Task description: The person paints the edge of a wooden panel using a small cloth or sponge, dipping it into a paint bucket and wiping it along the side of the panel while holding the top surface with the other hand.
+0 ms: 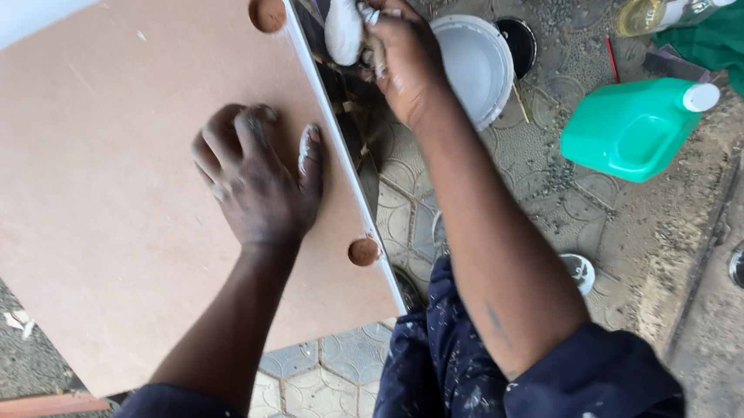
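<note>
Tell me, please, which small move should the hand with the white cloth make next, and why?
Probably bring the white cloth down onto the white edge of the brown board. The right hand grips the cloth just beside that edge, clear of the white bucket, while the left hand lies flat on the board, steadying it.

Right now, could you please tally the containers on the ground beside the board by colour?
White tub: 1
Green jug: 1
Clear bottle of yellowish liquid: 1
Total: 3
</note>
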